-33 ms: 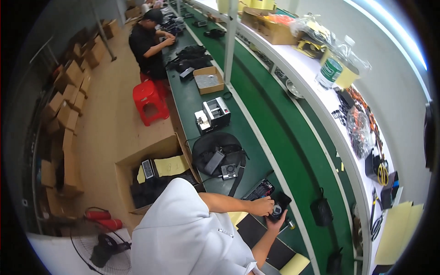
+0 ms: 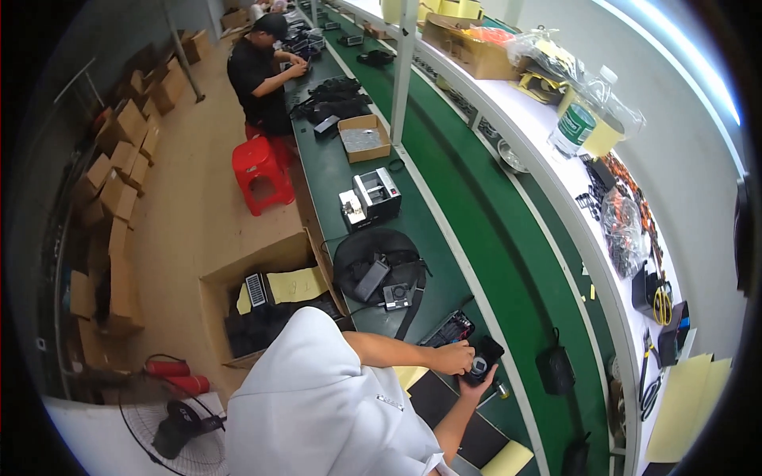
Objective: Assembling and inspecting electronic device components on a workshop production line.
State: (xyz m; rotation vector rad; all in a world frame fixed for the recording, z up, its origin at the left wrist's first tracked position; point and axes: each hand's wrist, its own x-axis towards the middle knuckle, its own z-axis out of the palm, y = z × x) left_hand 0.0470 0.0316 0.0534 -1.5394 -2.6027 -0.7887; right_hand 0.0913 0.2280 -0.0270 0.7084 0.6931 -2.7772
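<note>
Holding a black device [image 2: 492,347] with a round grey part [image 2: 479,364] over the worktop [image 2: 444,278], a person in a white top [image 2: 333,397] uses both bare hands. The right hand [image 2: 476,383] has its grip clamped around the device's near side; the left hand [image 2: 455,358] touches the other side, but whether its grip is pinched on anything cannot be told. Just beside the hands lies an open dark case [image 2: 463,314] crowded with small parts too blurred to name. Farther along, a round black bag [image 2: 353,247] carries a dark box [image 2: 371,281] and a camera-like gadget [image 2: 396,297] on top. Beside the worktop, a large cardboard box [image 2: 225,279] contains yellow paper [image 2: 300,282], a slatted grey panel [image 2: 255,292] and black material [image 2: 278,321]. Up the worktop, a small cardboard box [image 2: 381,151] holds flat grey pieces [image 2: 361,139]. On the white shelf [image 2: 540,113] at right, an open carton [image 2: 448,44] shows orange items [image 2: 486,33], and a clear bottle [image 2: 573,127] stands near it.
</note>
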